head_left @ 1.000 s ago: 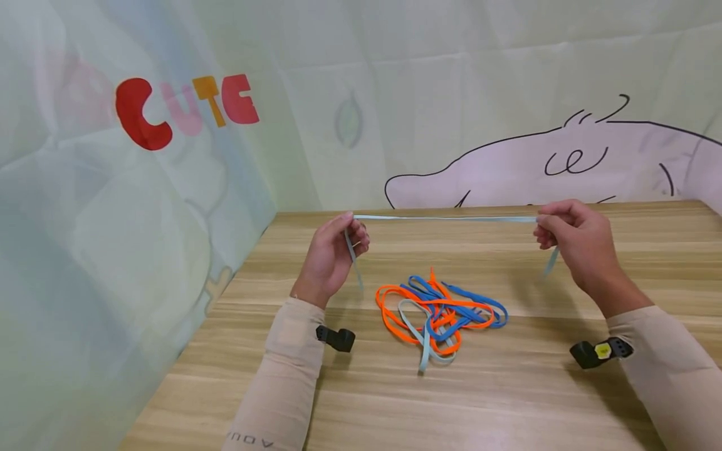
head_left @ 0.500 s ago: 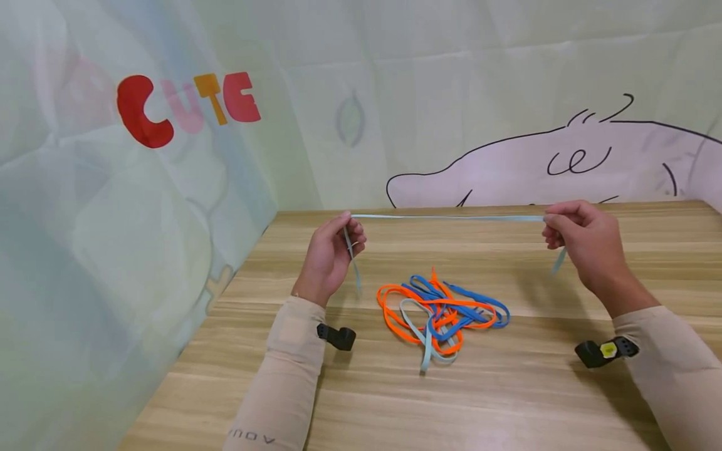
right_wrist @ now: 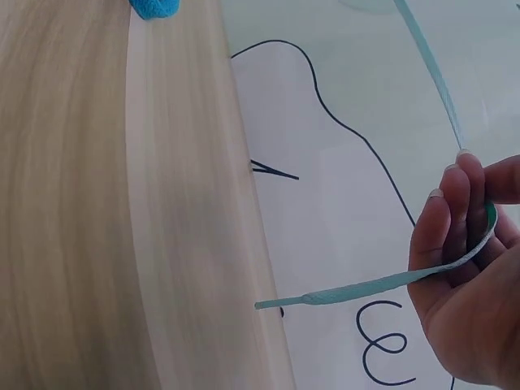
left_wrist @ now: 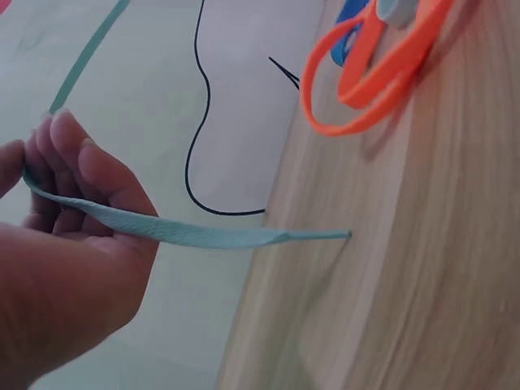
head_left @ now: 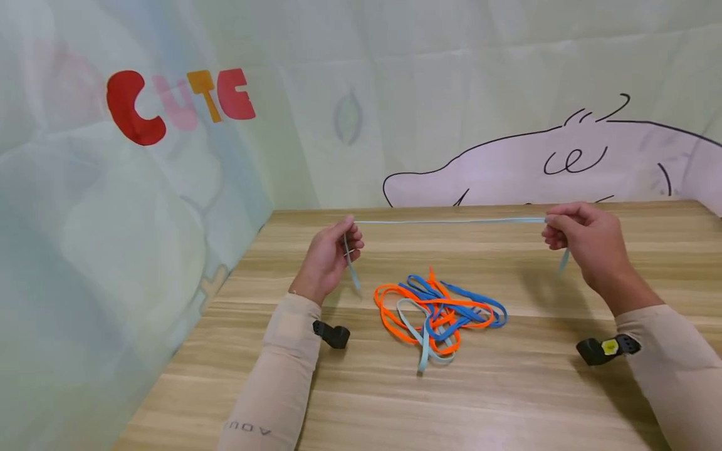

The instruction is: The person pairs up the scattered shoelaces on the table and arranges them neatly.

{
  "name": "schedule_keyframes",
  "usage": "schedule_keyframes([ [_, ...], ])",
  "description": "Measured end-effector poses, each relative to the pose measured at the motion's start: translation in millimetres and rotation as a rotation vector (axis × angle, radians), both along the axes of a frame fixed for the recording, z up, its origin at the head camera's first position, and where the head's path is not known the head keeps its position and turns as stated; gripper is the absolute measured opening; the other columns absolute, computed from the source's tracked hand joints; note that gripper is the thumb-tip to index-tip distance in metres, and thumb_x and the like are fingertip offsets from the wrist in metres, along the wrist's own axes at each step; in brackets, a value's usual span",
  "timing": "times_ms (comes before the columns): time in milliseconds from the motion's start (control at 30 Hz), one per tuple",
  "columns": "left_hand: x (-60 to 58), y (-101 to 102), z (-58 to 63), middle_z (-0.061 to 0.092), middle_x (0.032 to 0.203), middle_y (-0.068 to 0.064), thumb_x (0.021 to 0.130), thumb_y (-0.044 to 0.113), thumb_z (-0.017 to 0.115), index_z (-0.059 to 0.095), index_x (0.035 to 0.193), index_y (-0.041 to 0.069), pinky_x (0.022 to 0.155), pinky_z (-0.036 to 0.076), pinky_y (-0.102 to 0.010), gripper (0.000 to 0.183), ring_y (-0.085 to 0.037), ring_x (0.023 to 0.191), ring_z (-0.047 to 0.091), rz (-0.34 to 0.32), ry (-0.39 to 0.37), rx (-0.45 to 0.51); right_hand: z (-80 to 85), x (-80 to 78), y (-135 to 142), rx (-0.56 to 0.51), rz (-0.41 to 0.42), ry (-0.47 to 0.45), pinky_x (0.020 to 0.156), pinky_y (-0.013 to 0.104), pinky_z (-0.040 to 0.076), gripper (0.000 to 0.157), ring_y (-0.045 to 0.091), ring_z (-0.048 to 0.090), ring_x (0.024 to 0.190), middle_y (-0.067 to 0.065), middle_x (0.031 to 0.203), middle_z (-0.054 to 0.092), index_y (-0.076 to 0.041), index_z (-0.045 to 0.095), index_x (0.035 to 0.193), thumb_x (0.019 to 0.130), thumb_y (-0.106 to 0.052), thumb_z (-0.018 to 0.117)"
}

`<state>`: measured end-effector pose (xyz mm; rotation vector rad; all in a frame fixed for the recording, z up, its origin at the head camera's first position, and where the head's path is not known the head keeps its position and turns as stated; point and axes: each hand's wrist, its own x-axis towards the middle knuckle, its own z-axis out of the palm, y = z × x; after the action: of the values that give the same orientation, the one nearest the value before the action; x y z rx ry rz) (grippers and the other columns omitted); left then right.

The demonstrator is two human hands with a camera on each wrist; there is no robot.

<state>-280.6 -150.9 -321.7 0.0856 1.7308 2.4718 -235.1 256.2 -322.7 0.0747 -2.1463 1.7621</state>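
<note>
Pale blue lace [head_left: 451, 221], one piece, runs almost straight above the bench [head_left: 423, 407] from the left hand [head_left: 329, 255] to the right hand [head_left: 589, 247]. Each hand pinches it between thumb and fingers, the rest of the fingers loosely curled. Both grips sit in from the tips, so two short tails [right_wrist: 357, 289] hang free; the hands' wide spread seems to be what keeps the span from sagging. Nearer on the bench, between the forearms and probably within easy reach, lies one heap in three colours: orange lace [head_left: 462, 303], blue lace [head_left: 479, 295] and spare pale lace [head_left: 425, 351]. Strands overlap too much to count pieces per colour.
</note>
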Motion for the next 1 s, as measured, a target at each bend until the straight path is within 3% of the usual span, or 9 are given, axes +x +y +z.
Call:
schedule_keyframes([
  [200,-4.6,-3,-1.2,0.062,0.08,0.0,0.102,0.026,0.06,0.064,0.084,0.009,0.068,0.048,-0.024,0.025,-0.013,0.072,0.06,-0.009,-0.027,-0.027,-2.0,-1.5,6,0.076,-0.011,-0.041,0.064,0.021,0.056,0.024,0.007,0.067,0.07,-0.01,0.08,0.069,0.0,0.063,0.11,0.101,-0.022,0.061],
  [500,-16.0,-11,-4.0,0.049,0.067,0.003,0.101,0.025,0.062,0.061,0.083,0.008,0.06,0.043,-0.023,0.025,-0.011,0.064,0.053,0.002,-0.073,-0.108,-5.1,-7.5,14,0.198,-0.004,-0.1,0.064,0.022,0.056,0.038,0.008,0.067,0.072,-0.012,0.079,0.068,0.008,0.057,0.119,0.103,-0.027,0.057],
  [1000,-23.1,-35,-11.1,0.062,0.078,0.003,0.101,0.022,0.062,0.066,0.095,0.007,0.067,0.049,-0.023,0.017,-0.011,0.073,0.059,-0.002,-0.13,-0.244,-13.8,-14.0,33,0.343,0.029,-0.194,0.064,0.025,0.056,0.038,0.005,0.064,0.074,-0.008,0.082,0.068,0.009,0.056,0.122,0.105,-0.024,0.052],
])
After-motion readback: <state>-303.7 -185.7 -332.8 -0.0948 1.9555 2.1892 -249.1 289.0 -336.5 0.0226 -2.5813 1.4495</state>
